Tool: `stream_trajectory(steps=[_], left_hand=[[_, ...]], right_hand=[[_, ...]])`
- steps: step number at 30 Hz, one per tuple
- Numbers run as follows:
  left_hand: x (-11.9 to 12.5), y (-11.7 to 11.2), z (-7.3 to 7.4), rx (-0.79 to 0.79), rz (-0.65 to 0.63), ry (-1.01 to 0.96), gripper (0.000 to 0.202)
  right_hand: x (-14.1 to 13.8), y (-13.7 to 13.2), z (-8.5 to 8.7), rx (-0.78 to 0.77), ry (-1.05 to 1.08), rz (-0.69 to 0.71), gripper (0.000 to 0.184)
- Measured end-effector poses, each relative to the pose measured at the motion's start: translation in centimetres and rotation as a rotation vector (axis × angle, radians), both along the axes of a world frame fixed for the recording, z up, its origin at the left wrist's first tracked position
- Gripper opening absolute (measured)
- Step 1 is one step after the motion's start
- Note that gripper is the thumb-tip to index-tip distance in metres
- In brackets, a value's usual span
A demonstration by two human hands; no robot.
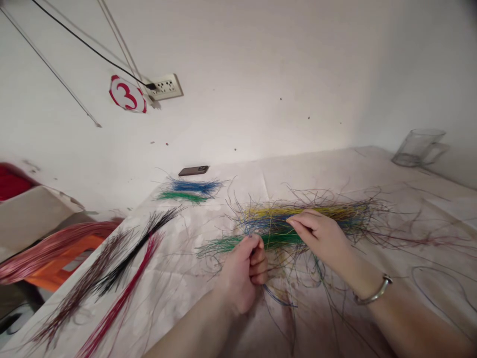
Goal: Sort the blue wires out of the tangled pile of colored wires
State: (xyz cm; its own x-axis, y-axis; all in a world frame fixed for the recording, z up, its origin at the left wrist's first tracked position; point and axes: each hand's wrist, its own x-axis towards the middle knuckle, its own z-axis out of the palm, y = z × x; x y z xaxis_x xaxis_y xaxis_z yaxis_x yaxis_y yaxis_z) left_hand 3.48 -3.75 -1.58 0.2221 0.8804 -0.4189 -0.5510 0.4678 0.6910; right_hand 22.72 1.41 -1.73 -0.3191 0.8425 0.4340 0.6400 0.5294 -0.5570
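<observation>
Left hand [248,273] in closed fist around blue wires [278,298], lower center of frame, right hand [320,236] pinched at fingertips, grip contents indistinct, at multicolored wire bundle [276,222], right of center, smartphone [193,171] on surface [320,171], center left.

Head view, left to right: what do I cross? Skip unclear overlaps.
Orange object → red-and-white "3" sign → small blue wire bundle → left hand → right hand → bracelet → clear mug.
</observation>
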Motion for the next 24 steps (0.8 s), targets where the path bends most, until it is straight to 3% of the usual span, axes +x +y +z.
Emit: stream_trajectory(steps=[10, 12, 16, 18, 21, 24], left_hand=[[-0.9, 0.5, 0.7, 0.073, 0.092, -0.038, 0.024], [-0.9, 0.5, 0.8, 0.067, 0.102, -0.039, 0.023], [-0.7, 0.3, 0.6, 0.059, 0.077, -0.037, 0.021], [-0.6, 0.2, 0.4, 0.061, 0.065, -0.04, 0.02], [-0.6, 0.2, 0.3, 0.059, 0.06, -0.038, 0.02], [-0.6, 0.3, 0.2, 0.063, 0.058, -0.032, 0.02]], right_hand=[[-3.2, -2.8, 0.4, -0.097, -0.116, 0.374, 0.024], [-2.4, -2.1, 0.1, -0.043, -0.055, 0.284, 0.024], [0.5, 0.8, -1.1, 0.094, -0.017, -0.145, 0.019], [1.8, 2.2, -1.9, 0.056, -0.078, -0.306, 0.017], [2.6, 3.3, -2.8, -0.09, -0.193, -0.332, 0.015], [2.4, 3.4, -3.1, -0.115, -0.268, -0.282, 0.011]])
